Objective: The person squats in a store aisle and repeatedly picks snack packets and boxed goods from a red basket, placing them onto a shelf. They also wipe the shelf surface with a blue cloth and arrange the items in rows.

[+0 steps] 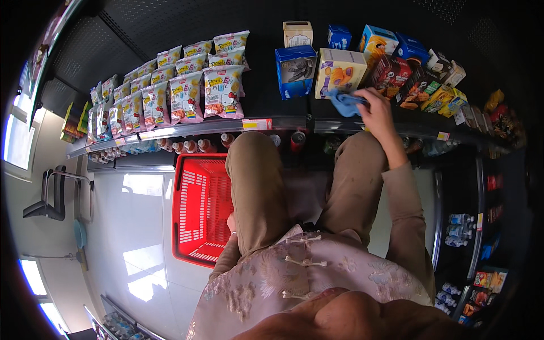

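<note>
My right hand (376,109) grips a crumpled blue cloth (346,103) at the front of the black shelf (280,112). The cloth hangs by the lower edge of a cream and purple box (340,70) with a picture of biscuits. Left of that box stands a blue box (295,72); to its right are a dark red box (391,74) and several other boxed snacks. My left hand (231,222) is low beside my left thigh, at the rim of the red plastic basket (180,212); the thigh hides most of it, so its hold cannot be told.
Rows of pink snack bags (223,91) fill the shelf's left part. Drink cans (298,140) and bottles (207,146) stand on a lower shelf in front of my knees. Another shelf with water bottles (460,230) is at the right. A chair (53,199) stands by the left wall.
</note>
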`<state>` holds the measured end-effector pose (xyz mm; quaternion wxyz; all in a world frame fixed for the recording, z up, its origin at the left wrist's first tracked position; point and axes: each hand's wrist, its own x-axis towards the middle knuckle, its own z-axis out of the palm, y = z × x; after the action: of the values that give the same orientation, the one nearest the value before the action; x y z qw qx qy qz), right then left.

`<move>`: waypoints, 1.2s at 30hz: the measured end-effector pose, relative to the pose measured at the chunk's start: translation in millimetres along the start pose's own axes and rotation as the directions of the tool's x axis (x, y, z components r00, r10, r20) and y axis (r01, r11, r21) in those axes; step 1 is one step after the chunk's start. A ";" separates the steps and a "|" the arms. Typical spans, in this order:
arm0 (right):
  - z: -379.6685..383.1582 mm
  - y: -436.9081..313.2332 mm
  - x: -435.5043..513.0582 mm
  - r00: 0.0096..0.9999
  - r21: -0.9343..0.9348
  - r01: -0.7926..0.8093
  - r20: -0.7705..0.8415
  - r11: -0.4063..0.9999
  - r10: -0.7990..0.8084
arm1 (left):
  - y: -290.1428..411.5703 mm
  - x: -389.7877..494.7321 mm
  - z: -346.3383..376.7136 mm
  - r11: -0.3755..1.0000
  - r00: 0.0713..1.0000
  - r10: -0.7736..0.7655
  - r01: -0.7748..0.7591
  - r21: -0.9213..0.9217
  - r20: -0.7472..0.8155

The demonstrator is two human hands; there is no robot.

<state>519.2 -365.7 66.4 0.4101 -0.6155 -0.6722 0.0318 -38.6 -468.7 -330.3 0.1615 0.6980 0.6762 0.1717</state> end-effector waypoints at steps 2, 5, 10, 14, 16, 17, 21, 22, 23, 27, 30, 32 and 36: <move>-14.5 17.2 -6.9 0.999 -0.212 0.038 -0.016 0.977 -0.042 | 5.0 7.7 -0.6 0.999 0.996 -0.041 0.039 0.032 0.075; -18.4 25.4 -18.4 0.998 -0.294 -0.026 0.039 0.955 0.039 | 18.9 18.6 -23.0 0.994 0.969 -0.110 0.104 0.038 0.221; -1.6 -11.2 3.2 0.999 0.010 -0.013 0.049 1.000 0.013 | 98.9 63.5 -111.6 0.974 0.997 0.012 -0.030 -0.225 -0.078; 31.8 -58.6 55.6 0.982 0.149 0.150 -0.136 0.977 -0.130 | 204.1 137.0 -180.9 0.839 0.892 0.215 -0.377 -0.392 -0.399; 48.9 -72.0 83.3 0.964 0.152 0.198 -0.209 0.968 -0.164 | 259.6 165.6 -198.4 0.669 0.935 0.158 -0.337 -0.663 -0.316; 57.6 -75.4 91.8 0.968 0.138 0.170 -0.209 0.976 -0.139 | 286.0 179.2 -202.0 0.627 0.938 0.145 -0.333 -0.705 -0.315; 86.4 -66.3 94.1 0.978 0.105 0.071 -0.202 0.992 -0.048 | 363.8 230.8 -200.6 0.598 0.800 0.368 -0.593 -0.538 -0.474; 92.1 -61.9 92.6 0.960 0.017 0.118 -0.257 0.993 -0.110 | 378.3 244.1 -196.2 0.617 0.797 0.359 -0.593 -0.517 -0.485; 96.9 -57.8 91.0 0.972 -0.018 0.050 -0.229 0.999 -0.053 | 391.7 261.5 -192.3 0.619 0.777 0.377 -0.616 -0.487 -0.504; 104.2 -53.9 91.3 0.949 -0.015 0.155 -0.274 0.988 -0.153 | 420.1 301.3 -173.4 0.601 0.809 0.392 -0.586 -0.543 -0.438; 99.9 -67.4 90.5 0.946 0.063 0.190 -0.278 0.980 -0.165 | 422.4 298.6 -167.1 0.464 0.852 0.309 -0.524 -0.714 -0.424; 95.8 -79.8 89.5 0.974 0.292 0.162 -0.203 0.943 -0.104 | 413.2 288.0 -174.5 0.428 0.835 0.257 -0.550 -0.717 -0.487; 99.4 -105.5 83.6 0.937 0.494 0.349 -0.210 0.796 -0.280 | 371.2 243.7 -200.2 0.290 0.809 0.141 -0.585 -0.758 -0.570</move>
<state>383.8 -273.7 101.2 0.6033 -0.3607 -0.7033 0.1061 206.0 -238.9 22.8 0.3312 0.5770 0.3012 0.6831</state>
